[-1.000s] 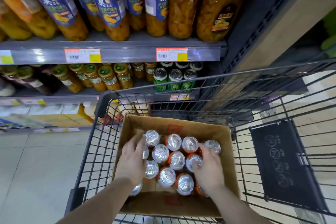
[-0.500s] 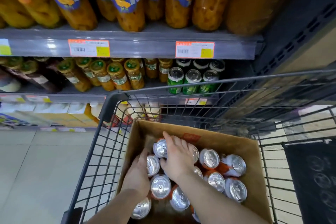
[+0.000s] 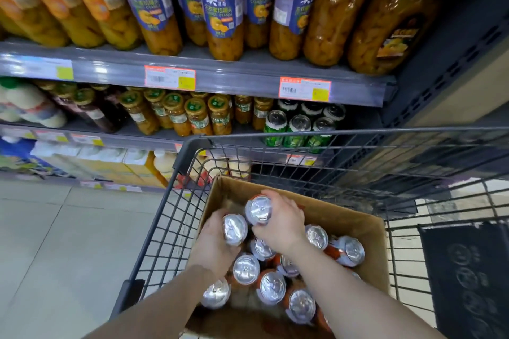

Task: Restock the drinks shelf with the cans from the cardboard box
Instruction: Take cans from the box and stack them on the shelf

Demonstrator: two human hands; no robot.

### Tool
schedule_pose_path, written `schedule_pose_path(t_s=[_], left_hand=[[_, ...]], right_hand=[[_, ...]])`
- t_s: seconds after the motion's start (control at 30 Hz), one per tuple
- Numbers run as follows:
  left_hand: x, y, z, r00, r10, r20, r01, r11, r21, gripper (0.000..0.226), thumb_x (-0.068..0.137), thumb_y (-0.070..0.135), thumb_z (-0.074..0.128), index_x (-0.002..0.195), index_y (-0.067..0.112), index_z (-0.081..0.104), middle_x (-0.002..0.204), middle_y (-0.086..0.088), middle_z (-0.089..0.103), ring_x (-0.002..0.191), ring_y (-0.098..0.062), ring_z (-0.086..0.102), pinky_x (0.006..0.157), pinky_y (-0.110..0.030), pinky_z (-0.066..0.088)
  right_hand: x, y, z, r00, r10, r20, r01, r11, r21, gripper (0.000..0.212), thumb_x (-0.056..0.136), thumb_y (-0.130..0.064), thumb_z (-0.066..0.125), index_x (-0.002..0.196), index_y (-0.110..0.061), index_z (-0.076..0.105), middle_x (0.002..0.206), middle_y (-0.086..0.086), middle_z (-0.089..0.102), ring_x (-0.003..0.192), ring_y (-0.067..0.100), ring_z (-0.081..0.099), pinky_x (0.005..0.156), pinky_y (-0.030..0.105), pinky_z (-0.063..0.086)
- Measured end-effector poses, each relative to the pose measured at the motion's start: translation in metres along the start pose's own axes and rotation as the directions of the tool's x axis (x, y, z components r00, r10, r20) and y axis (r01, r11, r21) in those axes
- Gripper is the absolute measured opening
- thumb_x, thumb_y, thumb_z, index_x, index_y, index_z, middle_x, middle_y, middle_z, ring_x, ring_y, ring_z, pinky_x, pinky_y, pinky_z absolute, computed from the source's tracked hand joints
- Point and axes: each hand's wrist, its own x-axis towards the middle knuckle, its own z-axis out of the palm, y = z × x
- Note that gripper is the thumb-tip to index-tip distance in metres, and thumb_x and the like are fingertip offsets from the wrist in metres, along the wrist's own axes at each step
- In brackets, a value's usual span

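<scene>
An open cardboard box (image 3: 355, 224) sits in a wire shopping cart and holds several orange cans with silver tops (image 3: 272, 286). My left hand (image 3: 213, 245) grips one orange can (image 3: 234, 229) at the box's far left, lifted above the others. My right hand (image 3: 282, 221) grips a second orange can (image 3: 259, 210) just beyond it, also raised. The two held cans sit side by side, nearly touching. On the second shelf, green cans (image 3: 298, 129) stand in rows at the right end, behind the cart's rim.
The black wire cart (image 3: 190, 151) stands between me and the shelves. Tall jars of canned orange (image 3: 223, 11) fill the top shelf; small green-lidded jars (image 3: 198, 115) stand left of the green cans. Grey tiled floor (image 3: 60, 242) lies to the left. A dark folded child seat (image 3: 468, 270) is at right.
Both hands have closed on cans at the box's far left and lifted them up. The view has moved closer to the shelves.
</scene>
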Motion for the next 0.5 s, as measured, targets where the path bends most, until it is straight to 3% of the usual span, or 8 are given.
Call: schedule_pose_path(t_s=[0.17,0.3,0.43,0.5], left_hand=[[-0.038,0.055,-0.050,0.996,0.087,-0.013,-0.087,0.994,-0.062,0.075,0.063,0.022,0.088,0.126,0.029,0.046,0.107,0.012,0.063,0.100,-0.008,0.061,0.088,-0.024,0.048],[-0.073,0.100,-0.095,0.980,0.200,-0.004,-0.198,0.969,-0.147,0.074,0.058,0.019,0.092,0.117,0.029,0.049,0.095,0.020,0.062,0.087,0.020,0.058,0.071,0.001,0.041],[-0.104,0.137,-0.144,0.965,0.262,-0.001,-0.260,0.954,-0.147,0.080,0.051,0.041,0.090,0.119,0.045,0.047,0.108,0.020,0.065,0.097,0.008,0.061,0.084,-0.017,0.051],[-0.114,0.156,-0.167,0.956,0.292,0.002,-0.285,0.935,-0.211,0.092,0.046,0.044,0.089,0.126,0.043,0.043,0.115,0.018,0.063,0.103,0.006,0.061,0.089,-0.020,0.052]], right_hand=[[-0.043,-0.023,-0.072,1.000,-0.017,-0.014,0.018,0.995,0.095,0.067,0.062,-0.041,0.075,0.126,-0.030,0.057,0.122,-0.004,0.063,0.117,0.023,0.055,0.099,0.040,0.045],[-0.082,-0.043,-0.130,0.999,-0.039,-0.003,0.038,0.955,0.293,0.053,0.064,-0.029,0.083,0.110,-0.033,0.058,0.111,-0.008,0.063,0.107,0.016,0.059,0.088,0.034,0.049],[-0.112,-0.070,-0.190,0.993,-0.113,0.019,0.092,0.889,0.449,0.052,0.068,-0.022,0.086,0.103,-0.040,0.053,0.108,-0.016,0.062,0.095,-0.002,0.061,0.068,0.012,0.045],[-0.123,-0.088,-0.218,0.985,-0.174,-0.014,0.157,0.850,0.503,0.050,0.070,-0.016,0.086,0.104,-0.038,0.055,0.103,-0.017,0.065,0.082,-0.011,0.063,0.058,0.005,0.045]])
